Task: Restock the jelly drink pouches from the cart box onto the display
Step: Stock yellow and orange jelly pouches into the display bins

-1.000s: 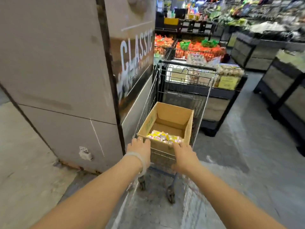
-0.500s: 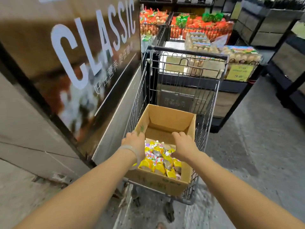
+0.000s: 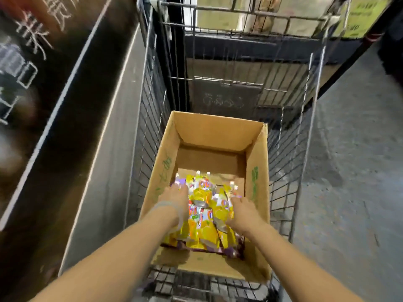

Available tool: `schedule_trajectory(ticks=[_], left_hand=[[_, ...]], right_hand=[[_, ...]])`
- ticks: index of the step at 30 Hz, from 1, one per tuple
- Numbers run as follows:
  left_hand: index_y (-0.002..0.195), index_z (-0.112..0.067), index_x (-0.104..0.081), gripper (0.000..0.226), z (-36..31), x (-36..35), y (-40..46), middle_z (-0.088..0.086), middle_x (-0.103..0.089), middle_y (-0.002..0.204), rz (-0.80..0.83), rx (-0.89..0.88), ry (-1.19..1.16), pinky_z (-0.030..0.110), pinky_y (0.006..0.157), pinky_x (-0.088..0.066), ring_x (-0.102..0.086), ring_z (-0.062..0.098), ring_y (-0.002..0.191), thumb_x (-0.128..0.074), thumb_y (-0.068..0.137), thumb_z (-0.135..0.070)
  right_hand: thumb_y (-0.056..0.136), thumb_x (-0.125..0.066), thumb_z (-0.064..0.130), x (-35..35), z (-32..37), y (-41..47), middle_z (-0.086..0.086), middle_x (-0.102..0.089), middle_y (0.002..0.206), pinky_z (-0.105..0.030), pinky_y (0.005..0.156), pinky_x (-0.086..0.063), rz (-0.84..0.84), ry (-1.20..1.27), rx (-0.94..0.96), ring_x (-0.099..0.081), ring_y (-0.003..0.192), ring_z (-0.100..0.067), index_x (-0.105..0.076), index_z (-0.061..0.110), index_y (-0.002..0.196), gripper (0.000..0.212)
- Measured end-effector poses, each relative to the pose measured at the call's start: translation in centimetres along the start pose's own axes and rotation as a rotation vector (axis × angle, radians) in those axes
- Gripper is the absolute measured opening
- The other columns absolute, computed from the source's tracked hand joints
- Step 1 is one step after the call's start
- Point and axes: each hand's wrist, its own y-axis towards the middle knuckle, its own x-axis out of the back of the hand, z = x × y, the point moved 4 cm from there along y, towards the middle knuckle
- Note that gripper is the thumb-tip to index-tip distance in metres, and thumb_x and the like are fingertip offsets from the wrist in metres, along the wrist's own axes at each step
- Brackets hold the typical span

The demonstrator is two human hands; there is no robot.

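Observation:
An open cardboard box (image 3: 258, 162) stands in the wire shopping cart (image 3: 150, 118). Several yellow and purple jelly drink pouches (image 3: 202, 219) with white caps lie piled at its near end. Both my hands are inside the box, one on each side of the pile. My left hand (image 3: 174, 200), with a pale band at the wrist, lies with fingers stretched over the pile's left edge. My right hand (image 3: 241, 212) touches the pile's right side, its fingertips hidden among the pouches. The frame is blurred by motion.
A dark sign panel with white lettering (image 3: 32, 68) stands close along the cart's left side. A dark display stand (image 3: 250, 51) with a yellow price tag (image 3: 357, 16) blocks the cart's front. Grey concrete floor (image 3: 349, 171) lies to the right.
My view has moved closer and tilted down over the cart. Both hands went from the box's top edges down into the box onto the pouch pile.

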Motion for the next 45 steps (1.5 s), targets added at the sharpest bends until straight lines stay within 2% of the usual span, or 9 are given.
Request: schedule_trajectory(ticks=[3, 14, 19, 22, 27, 31, 34, 38, 45], left_hand=[[0.142, -0.015, -0.028, 0.076, -0.5, -1.5, 4.2, 0.012, -0.036, 0.14, 0.08, -0.013, -0.014, 0.037, 0.101, -0.039, -0.037, 0.031, 0.13, -0.069, 0.079, -0.031], [0.133, -0.008, -0.038, 0.056, -3.6, -5.2, 13.7, 0.015, -0.047, 0.133, 0.163, 0.14, -0.383, 0.04, 0.099, -0.04, -0.045, 0.032, 0.124, -0.05, 0.092, -0.045], [0.121, -0.012, -0.049, 0.069, -3.7, -5.6, 15.0, 0.009, -0.057, 0.121, 0.129, 0.266, -0.457, 0.036, 0.093, -0.048, -0.053, 0.028, 0.116, -0.073, 0.068, -0.049], [0.106, -0.01, -0.059, 0.052, -3.7, -5.8, 14.8, 0.009, -0.064, 0.112, 0.201, 0.299, -0.438, 0.03, 0.082, -0.051, -0.061, 0.024, 0.105, -0.078, 0.068, -0.039], [0.106, -0.011, -0.053, 0.042, -3.8, -6.1, 13.6, 0.006, -0.062, 0.105, 0.257, 0.32, -0.464, 0.028, 0.069, -0.045, -0.061, 0.024, 0.101, -0.075, 0.074, -0.028], [0.123, -0.007, -0.039, 0.051, -2.8, -6.8, 12.3, -0.003, -0.042, 0.075, 0.301, 0.362, -0.57, 0.027, 0.068, -0.04, -0.05, 0.019, 0.083, -0.068, 0.083, -0.02], [0.128, -0.007, -0.033, 0.062, -1.1, -7.3, 11.1, -0.001, -0.049, 0.092, 0.341, 0.374, -0.611, 0.028, 0.074, -0.043, -0.05, 0.02, 0.09, -0.072, 0.081, -0.02], [0.135, -0.011, -0.034, 0.078, 0.2, -7.9, 10.5, 0.006, -0.056, 0.125, 0.396, 0.38, -0.648, 0.038, 0.095, -0.049, -0.056, 0.026, 0.114, -0.08, 0.074, -0.021], [0.139, -0.011, -0.033, 0.08, 0.2, -8.4, 10.4, 0.006, -0.055, 0.13, 0.361, 0.369, -0.69, 0.038, 0.097, -0.048, -0.055, 0.026, 0.118, -0.079, 0.074, -0.019]], right_hand=[[0.09, -0.057, 0.034, -1.6, -0.7, 3.8, -0.012, -0.04, 0.142, -0.032, 0.108, -0.031, 0.025, 0.048, -0.054, -0.037, 0.133, -0.029, -0.035, 0.009, 0.138, 0.058], [0.095, -0.045, 0.043, -7.2, -3.9, 12.8, -0.018, -0.028, 0.152, -0.038, 0.112, -0.028, 0.04, 0.613, -0.499, -0.028, 0.14, -0.033, -0.016, 0.002, 0.148, 0.074], [0.09, -0.038, 0.06, -8.6, -3.9, 14.1, -0.017, -0.023, 0.154, -0.042, 0.116, -0.024, 0.129, 0.527, -0.525, -0.023, 0.142, -0.034, -0.023, 0.007, 0.148, 0.08], [0.089, -0.033, 0.065, -8.4, -3.8, 13.7, -0.011, -0.02, 0.156, -0.045, 0.113, -0.021, 0.164, 0.464, -0.532, -0.02, 0.142, -0.034, -0.024, 0.016, 0.148, 0.077], [0.097, -0.037, 0.028, -7.8, -4.1, 14.2, -0.012, -0.039, 0.144, -0.035, 0.105, -0.033, 0.088, 0.41, -0.431, -0.035, 0.132, -0.03, -0.043, 0.015, 0.135, 0.04], [0.089, -0.052, 0.009, -8.2, -5.0, 14.2, -0.017, -0.036, 0.138, -0.038, 0.1, -0.04, 0.007, 0.496, -0.53, -0.043, 0.124, -0.036, -0.041, 0.011, 0.132, 0.045], [0.092, -0.053, 0.02, -8.5, -5.0, 14.4, -0.016, -0.027, 0.148, -0.039, 0.107, -0.033, 0.055, 0.535, -0.605, -0.036, 0.133, -0.034, -0.024, 0.007, 0.144, 0.061], [0.093, -0.052, 0.028, -8.2, -5.1, 15.1, -0.016, -0.035, 0.148, -0.037, 0.105, -0.036, 0.155, 0.609, -0.581, -0.04, 0.132, -0.033, -0.024, 0.005, 0.143, 0.062], [0.077, -0.075, 0.036, -5.8, -3.6, 14.2, -0.005, -0.048, 0.137, -0.034, 0.101, -0.04, 0.074, 0.722, -0.356, -0.047, 0.126, -0.025, -0.036, 0.01, 0.137, 0.077]])
